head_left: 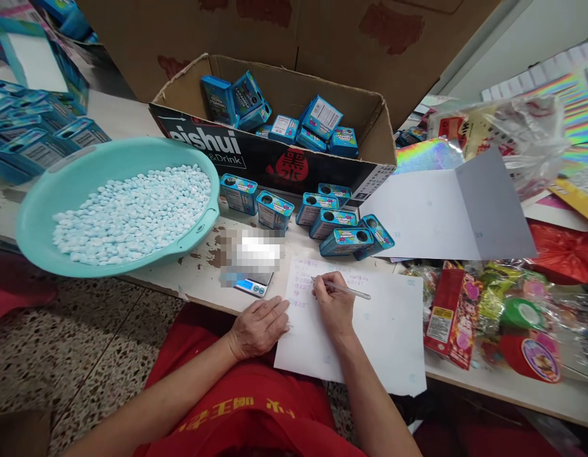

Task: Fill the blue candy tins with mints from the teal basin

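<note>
My right hand (334,303) is closed on a slim pen (348,291), its tip resting on a large white sheet (380,336) with several lines of handwriting near the top left. Resting at the sheet's left edge is my left hand (260,327), its fingers stretched out flat and holding nothing. Just above it sits a small digital scale (252,285) with a lit blue display, partly covered by a blurred patch. Several small blue tins (346,240) with round holes in their tops stand behind the sheet and the scale.
A turquoise basin (117,270) of pale blue candies is at the left. Behind the tins, an open cardboard box (275,155) holds more blue packs. Further blue tins (37,136) crowd the far left. At the right lie a folded white card (432,212), a red box (453,317) and wrapped sweets.
</note>
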A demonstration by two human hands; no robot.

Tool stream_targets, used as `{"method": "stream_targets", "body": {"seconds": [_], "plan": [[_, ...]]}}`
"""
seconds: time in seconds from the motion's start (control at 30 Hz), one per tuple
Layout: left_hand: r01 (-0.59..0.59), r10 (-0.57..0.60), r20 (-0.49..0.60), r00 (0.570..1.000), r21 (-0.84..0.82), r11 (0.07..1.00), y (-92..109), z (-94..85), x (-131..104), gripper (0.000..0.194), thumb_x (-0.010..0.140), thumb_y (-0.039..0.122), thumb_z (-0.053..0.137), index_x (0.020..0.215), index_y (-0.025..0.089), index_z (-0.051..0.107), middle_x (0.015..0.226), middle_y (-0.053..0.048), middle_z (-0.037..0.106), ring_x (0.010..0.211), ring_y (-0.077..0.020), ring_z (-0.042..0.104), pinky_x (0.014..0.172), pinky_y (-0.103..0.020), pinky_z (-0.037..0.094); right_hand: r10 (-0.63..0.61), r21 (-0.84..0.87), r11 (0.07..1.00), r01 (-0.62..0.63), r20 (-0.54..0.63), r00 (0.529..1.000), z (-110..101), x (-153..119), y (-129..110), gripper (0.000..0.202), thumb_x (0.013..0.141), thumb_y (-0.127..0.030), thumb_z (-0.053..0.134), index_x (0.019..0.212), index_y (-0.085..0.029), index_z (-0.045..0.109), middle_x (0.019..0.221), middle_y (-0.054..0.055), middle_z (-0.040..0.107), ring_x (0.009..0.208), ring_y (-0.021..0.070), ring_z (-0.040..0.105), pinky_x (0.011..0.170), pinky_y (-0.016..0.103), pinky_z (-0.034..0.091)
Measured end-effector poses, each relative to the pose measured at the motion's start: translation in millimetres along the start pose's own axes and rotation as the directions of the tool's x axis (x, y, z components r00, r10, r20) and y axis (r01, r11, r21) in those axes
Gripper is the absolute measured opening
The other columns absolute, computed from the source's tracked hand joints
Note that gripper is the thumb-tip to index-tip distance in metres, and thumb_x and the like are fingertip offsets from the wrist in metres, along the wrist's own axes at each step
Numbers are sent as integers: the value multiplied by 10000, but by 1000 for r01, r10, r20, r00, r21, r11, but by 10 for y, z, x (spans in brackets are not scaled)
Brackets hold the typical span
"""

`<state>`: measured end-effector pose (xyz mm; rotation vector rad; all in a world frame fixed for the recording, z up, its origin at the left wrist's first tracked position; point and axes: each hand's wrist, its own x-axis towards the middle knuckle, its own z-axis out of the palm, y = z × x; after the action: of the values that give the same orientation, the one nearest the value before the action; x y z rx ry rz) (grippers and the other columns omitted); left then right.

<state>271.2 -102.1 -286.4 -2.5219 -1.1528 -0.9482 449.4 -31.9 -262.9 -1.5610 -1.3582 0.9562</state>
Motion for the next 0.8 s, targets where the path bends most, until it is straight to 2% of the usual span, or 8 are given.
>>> {"method": "stream_targets", "body": {"seconds": [0.23,0.43,0.5,0.57,0.63,0.67,0.73,0.8], "plan": [[36,-37,-24,999,-44,998,-2,-19,32,142,878,212,494,949,170,609,1055,-95,699,1055,-203,619,860,-323,470,83,219,973,-73,-38,996,-65,48,-15,217,752,-392,615,706,-199,526,569,-34,582,474,119,560,446,229,464],[280,-312,-47,949,-334,900,139,-272,206,179,910,238,479,1002,166,615,800,-47,695,743,-145,639,678,-267,508,88,407,913,-32,-121,989,-358,-42,-244,256,717,-383,689,826,-183,573,640,-19,617,511,114,585,447,221,485],[452,-476,73,876,-468,760,207,-386,258,224,929,277,446,1021,174,623,804,-39,690,706,-128,634,630,-235,505,93,421,906,-47,-89,992,-445,-197,-350,268,697,-369,722,834,-179,591,680,1,636,566,130,612,456,221,494],[640,-584,321,746,-589,493,259,-487,295,289,946,338,389,1048,189,615,757,-16,670,624,-112,614,548,-217,485,117,451,888,-94,-23,993,-490,-385,-429,285,683,-360,741,853,-179,601,702,15,650,607,149,633,459,224,503],[746,-563,553,614,-641,183,290,-560,316,326,940,402,375,1114,202,563,669,26,615,485,-89,543,446,-207,425,130,483,865,-132,39,991,-485,-565,-469,285,695,-371,732,858,-178,601,693,18,651,587,151,634,449,228,506],[758,-533,621,575,-650,59,298,-584,322,333,929,428,388,1126,203,534,650,41,592,444,-79,512,417,-202,394,129,496,856,-142,60,990,-467,-643,-476,278,707,-379,722,850,-176,597,678,16,646,559,145,626,438,229,503],[742,-500,678,539,-663,-99,309,-610,329,324,896,459,444,1069,193,509,675,38,594,451,-73,517,416,-193,371,128,512,846,-150,79,989,-415,-763,-474,269,722,-387,708,837,-179,582,647,4,633,506,132,604,420,228,495],[725,-498,696,517,-665,-178,315,-620,335,306,855,469,511,953,179,517,718,12,620,512,-81,553,429,-184,363,130,519,841,-156,85,988,-360,-839,-467,264,728,-384,706,834,-186,568,632,-10,626,485,125,591,417,228,491]]}}
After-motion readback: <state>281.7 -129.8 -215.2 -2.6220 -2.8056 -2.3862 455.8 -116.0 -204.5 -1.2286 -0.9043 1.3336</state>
